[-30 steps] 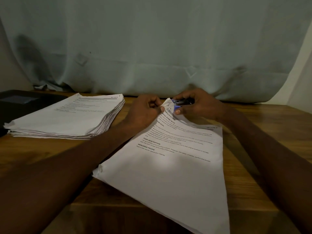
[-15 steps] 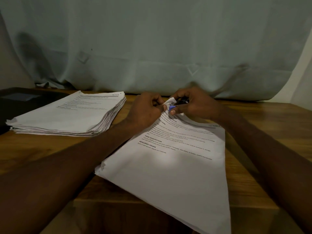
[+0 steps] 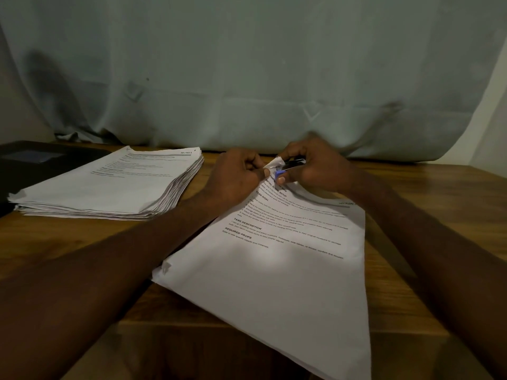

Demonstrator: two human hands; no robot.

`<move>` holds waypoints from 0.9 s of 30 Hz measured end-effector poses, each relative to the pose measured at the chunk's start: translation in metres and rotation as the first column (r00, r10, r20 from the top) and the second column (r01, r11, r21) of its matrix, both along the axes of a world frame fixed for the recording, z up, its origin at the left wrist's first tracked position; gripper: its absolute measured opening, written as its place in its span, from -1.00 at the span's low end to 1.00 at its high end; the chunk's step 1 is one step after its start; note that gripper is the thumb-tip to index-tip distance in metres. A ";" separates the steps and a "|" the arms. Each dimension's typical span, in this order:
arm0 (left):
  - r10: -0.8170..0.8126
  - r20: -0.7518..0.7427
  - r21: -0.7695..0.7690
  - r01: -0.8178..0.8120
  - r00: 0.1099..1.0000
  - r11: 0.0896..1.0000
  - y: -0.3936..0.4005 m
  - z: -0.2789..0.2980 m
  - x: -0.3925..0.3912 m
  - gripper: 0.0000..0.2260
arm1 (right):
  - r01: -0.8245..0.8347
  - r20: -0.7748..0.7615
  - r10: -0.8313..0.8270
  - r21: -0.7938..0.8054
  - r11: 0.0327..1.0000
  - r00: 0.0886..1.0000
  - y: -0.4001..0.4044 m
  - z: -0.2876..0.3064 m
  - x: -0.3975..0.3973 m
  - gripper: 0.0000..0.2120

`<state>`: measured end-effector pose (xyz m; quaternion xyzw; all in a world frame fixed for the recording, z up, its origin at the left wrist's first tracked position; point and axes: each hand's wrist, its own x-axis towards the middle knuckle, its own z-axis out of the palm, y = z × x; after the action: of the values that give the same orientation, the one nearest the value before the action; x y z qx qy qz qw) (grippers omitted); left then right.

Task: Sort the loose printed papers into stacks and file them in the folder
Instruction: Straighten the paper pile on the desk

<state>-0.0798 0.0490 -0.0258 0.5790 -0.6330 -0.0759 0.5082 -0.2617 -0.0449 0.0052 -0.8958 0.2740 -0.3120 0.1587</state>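
Wooden desk (image 3: 411, 311) — paper corner (image 3: 271, 165) pinched by left hand (image 3: 233, 179), stapler (image 3: 290, 165) gripped by right hand (image 3: 318, 168) — corner could be torn if yanked.

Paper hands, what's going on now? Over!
Left hand pinches the lifted corner of the paper set. Right hand grips a small black-and-blue tool on that corner. Big stack waits left. Nothing blocking.

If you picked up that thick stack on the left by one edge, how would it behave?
The stack would likely sag, since it is loose sheets. It looks heavy for paper, being many sheets deep. Its edges already sit uneven, so sheets would probably slide apart unless gripped firmly from both sides.
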 end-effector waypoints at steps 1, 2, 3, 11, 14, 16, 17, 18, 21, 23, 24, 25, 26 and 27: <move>0.003 -0.005 -0.003 -0.003 1.000 1.000 0.000 0.000 0.000 -0.89 | 0.002 0.005 -0.001 -0.006 1.000 1.000 0.001 0.000 0.001 -0.59; 0.005 -0.009 -0.007 -0.005 1.000 1.000 -0.001 0.000 0.001 -0.89 | 0.003 0.007 -0.003 -0.015 1.000 1.000 0.001 0.000 0.001 -0.59; 0.007 -0.013 -0.007 -0.007 1.000 1.000 -0.002 -0.001 0.001 -0.89 | 0.009 0.012 -0.008 -0.024 1.000 1.000 0.000 0.000 0.001 -0.60; 0.008 -0.102 -0.004 -0.009 0.995 1.000 -0.005 -0.002 0.007 -0.85 | -0.032 0.133 0.027 0.035 0.999 0.991 0.001 -0.010 0.010 -0.71; 0.035 -0.143 0.035 -0.031 0.989 0.999 -0.008 0.000 0.010 -0.83 | 0.015 0.182 -0.036 0.113 0.994 0.983 -0.004 -0.012 0.009 -0.69; 0.029 -0.193 0.087 -0.013 0.981 0.996 -0.010 0.002 0.012 -0.85 | 0.107 0.259 -0.155 0.189 0.976 0.953 -0.009 -0.011 0.004 -0.75; 0.018 -0.220 0.113 0.007 0.975 0.994 -0.009 0.002 0.012 -0.87 | 0.162 0.268 -0.215 0.205 0.965 0.939 -0.012 -0.012 0.000 -0.76; 0.006 -0.257 0.138 0.031 0.966 0.990 -0.009 0.003 0.013 -0.90 | 0.229 0.243 -0.273 0.193 0.954 0.931 -0.015 -0.011 -0.004 -0.75; 0.000 -0.352 0.212 0.079 0.936 0.974 -0.008 0.009 0.017 -0.95 | 0.382 0.073 -0.390 0.106 0.918 0.918 -0.024 -0.013 -0.018 -0.73; 0.067 -0.366 0.279 0.041 0.928 0.959 -0.005 0.015 0.018 -0.90 | 0.439 -0.018 -0.438 0.043 0.898 0.899 -0.027 -0.014 -0.023 -0.69; 0.075 -0.405 0.295 0.052 0.911 0.954 -0.003 0.015 0.019 -0.83 | 0.463 -0.055 -0.462 0.012 0.886 0.885 -0.029 -0.016 -0.025 -0.66; 0.064 -0.459 0.297 0.085 0.886 0.951 -0.003 0.016 0.020 -0.75 | 0.482 -0.078 -0.481 -0.005 0.876 0.873 -0.029 -0.016 -0.025 -0.64; 0.046 -0.492 0.282 0.110 0.869 0.953 -0.002 0.015 0.021 -0.72 | 0.492 -0.086 -0.490 -0.004 0.871 0.867 -0.028 -0.017 -0.026 -0.63; 0.035 -0.487 0.268 0.111 0.872 0.957 -0.001 0.013 0.022 -0.73 | 0.494 -0.092 -0.492 0.001 0.869 0.866 -0.027 -0.017 -0.027 -0.63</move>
<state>-0.0579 0.0478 -0.0125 0.5961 -0.4781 -0.3206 0.5597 -0.2882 -0.0715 -0.0119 -0.8070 0.5041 -0.2989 0.0724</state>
